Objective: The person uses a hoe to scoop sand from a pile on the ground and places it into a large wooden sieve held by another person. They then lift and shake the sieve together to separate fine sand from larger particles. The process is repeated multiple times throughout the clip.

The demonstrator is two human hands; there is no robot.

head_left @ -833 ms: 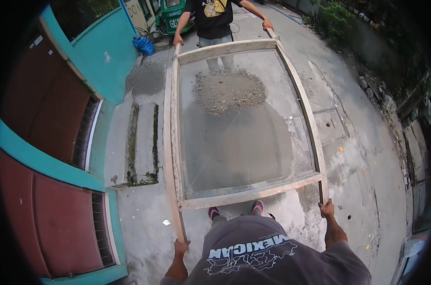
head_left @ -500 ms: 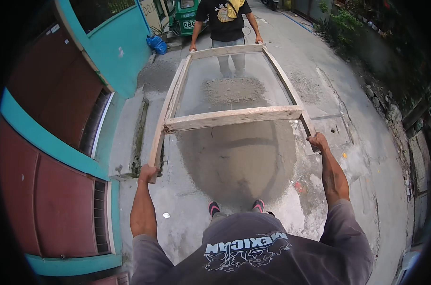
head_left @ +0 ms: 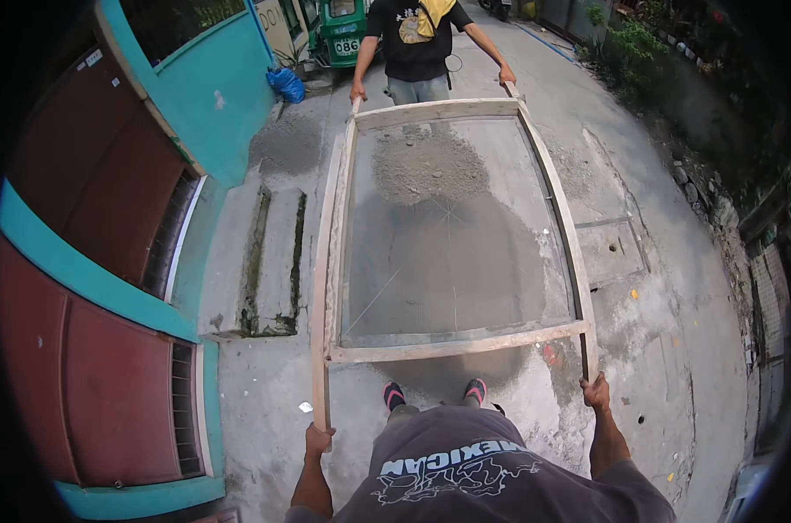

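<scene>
The wooden frame (head_left: 458, 343) was held between two people, seemingly clear of the concrete ground (head_left: 269, 392), with a fine mesh (head_left: 395, 305) stretched across it. The left hand (head_left: 319, 438) had its grip wrapped tight round the left handle (head_left: 320, 392), close to the end; the right hand (head_left: 597, 392) was closed just as firmly on the end of the right handle (head_left: 590, 356). At the far end, a co-worker (head_left: 421, 52) held the other two ends, one with each hand, the nearer to the picture's left (head_left: 358, 90) and the other to its right (head_left: 507, 77).

Gravel (head_left: 430, 166) seemed to lie on the mesh toward the co-worker's end, well apart from the near rail, while darker sand (head_left: 448, 373) showed on the ground below and in front of the shoes (head_left: 394, 397).

To carry this off well, both grips needed to stay full and even, since a loose one would probably have let a corner dip. With the load lying off-centre, the far end likely bore more weight, so matching the co-worker's height and rhythm mattered. Short, level strokes with bent elbows looked safer than a jerk, which could have thrown stones over the rail. The feet were best planted apart, as they stood.
</scene>
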